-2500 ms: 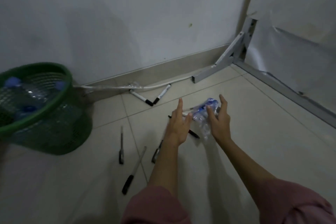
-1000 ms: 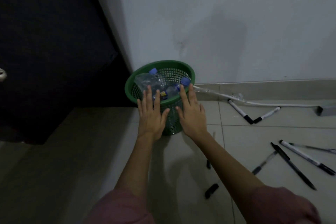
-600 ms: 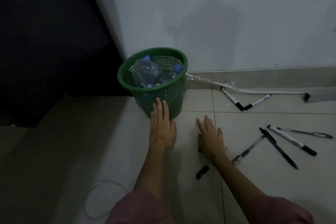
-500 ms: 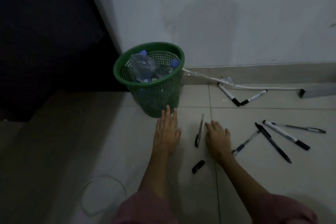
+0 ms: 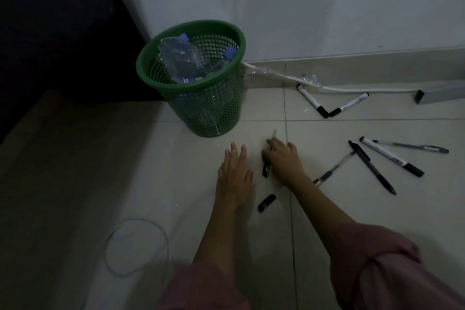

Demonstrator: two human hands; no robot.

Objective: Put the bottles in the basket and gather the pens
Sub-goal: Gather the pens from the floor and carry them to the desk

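Observation:
A green mesh basket [image 5: 190,86] stands on the tiled floor by the wall, with clear crushed bottles [image 5: 180,58] with blue caps inside. My right hand [image 5: 283,161] curls its fingers around a pen [image 5: 265,170] lying just in front of the basket. My left hand [image 5: 234,173] rests flat on the floor beside it, fingers apart and holding nothing. A short black pen end [image 5: 266,202] lies just below my hands. Several more pens lie to the right: a clear pen [image 5: 332,170], a black pen [image 5: 372,167] and a white marker [image 5: 392,156]. Two white markers [image 5: 312,100] lie near the baseboard.
A white pipe [image 5: 332,88] runs along the baseboard to a grey metal bracket [image 5: 440,95] at the right edge. A thin white cable loop [image 5: 136,246] lies on the floor at lower left. A dark opening [image 5: 50,20] fills the upper left.
Both hands left the basket after dropping the bottle in it and came down to the floor. My right hand moved left onto the pen and curled over it.

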